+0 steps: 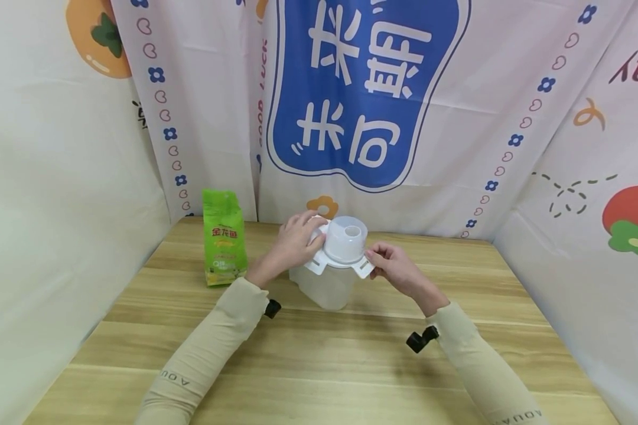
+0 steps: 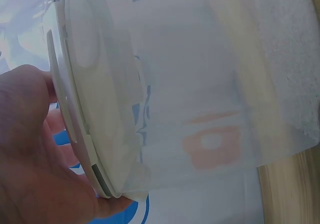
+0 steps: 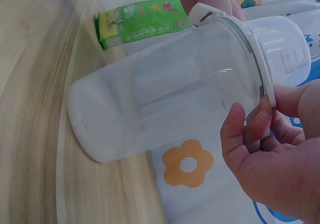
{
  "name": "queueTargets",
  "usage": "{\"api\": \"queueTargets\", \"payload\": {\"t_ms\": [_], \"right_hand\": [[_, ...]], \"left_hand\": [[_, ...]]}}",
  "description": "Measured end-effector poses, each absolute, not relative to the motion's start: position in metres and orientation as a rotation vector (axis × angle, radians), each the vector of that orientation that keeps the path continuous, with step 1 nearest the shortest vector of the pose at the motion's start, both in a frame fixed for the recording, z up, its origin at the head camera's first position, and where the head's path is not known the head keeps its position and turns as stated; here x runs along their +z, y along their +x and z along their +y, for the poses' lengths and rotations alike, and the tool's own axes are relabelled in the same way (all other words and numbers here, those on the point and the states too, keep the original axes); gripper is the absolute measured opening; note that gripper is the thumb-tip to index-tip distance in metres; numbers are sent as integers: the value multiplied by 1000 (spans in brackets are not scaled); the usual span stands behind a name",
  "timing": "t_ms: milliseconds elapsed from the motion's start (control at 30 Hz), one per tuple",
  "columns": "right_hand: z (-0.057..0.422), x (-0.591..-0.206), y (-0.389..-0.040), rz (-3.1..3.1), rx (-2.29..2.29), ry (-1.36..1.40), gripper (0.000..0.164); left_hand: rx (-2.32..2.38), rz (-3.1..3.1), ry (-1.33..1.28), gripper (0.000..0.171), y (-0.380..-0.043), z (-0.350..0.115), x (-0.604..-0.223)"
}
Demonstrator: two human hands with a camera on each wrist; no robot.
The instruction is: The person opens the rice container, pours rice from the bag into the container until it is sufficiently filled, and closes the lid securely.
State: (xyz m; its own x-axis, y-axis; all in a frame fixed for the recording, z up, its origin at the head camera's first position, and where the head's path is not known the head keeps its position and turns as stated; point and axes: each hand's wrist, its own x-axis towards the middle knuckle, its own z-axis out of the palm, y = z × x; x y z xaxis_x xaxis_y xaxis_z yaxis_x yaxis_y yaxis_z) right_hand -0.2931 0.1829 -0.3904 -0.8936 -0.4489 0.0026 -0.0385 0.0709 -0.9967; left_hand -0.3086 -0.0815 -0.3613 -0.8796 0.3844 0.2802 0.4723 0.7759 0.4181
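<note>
A translucent plastic storage canister (image 1: 324, 290) stands on the table, with white grains (image 3: 92, 121) in a layer at its bottom. Its white lid (image 3: 260, 59) has flap clips at the rim, and a clear measuring cup (image 1: 345, 241) with printed scale marks sits on top. My left hand (image 1: 298, 239) holds the lid's left side, its fingers reaching over the top beside the cup. On the opposite side, my right hand (image 1: 399, 270) pinches a flap clip (image 1: 364, 268) between thumb and finger. The far side of the lid is hidden in the head view.
A green printed bag (image 1: 224, 242) stands upright left of the canister. The wooden table (image 1: 308, 366) ends at a hanging printed cloth (image 1: 372, 200) just behind it, and light cloth walls rise at both sides.
</note>
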Motion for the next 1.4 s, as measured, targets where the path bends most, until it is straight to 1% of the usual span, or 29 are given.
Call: {"api": "queueTargets", "payload": {"t_ms": [433,667,833,1067,1233,1400], "right_hand": [[185,-388,-292,2060,-1946,-377,14],[190,-389,-292,2078,-1946,-405,13],[190,-385,-289,2129,-1908,-435,8],[189,-375,-283,2283,-1794,-539,31],[189,-370,-279,2357,-1727,-564,34],[188,-365,-272,2427,-1677,-590,43]], "left_hand": [[-718,-2794,-598,41,-299,-77,-361],[-689,-2817,-566,43,-293,-74,-358],[-732,-2783,-582,43,-291,-76,-360],[-913,-2683,-656,48,-295,-89,-366],[-1124,-2581,-688,53,-299,-102,-370],[-1286,-2520,-707,54,-303,-112,-378]]}}
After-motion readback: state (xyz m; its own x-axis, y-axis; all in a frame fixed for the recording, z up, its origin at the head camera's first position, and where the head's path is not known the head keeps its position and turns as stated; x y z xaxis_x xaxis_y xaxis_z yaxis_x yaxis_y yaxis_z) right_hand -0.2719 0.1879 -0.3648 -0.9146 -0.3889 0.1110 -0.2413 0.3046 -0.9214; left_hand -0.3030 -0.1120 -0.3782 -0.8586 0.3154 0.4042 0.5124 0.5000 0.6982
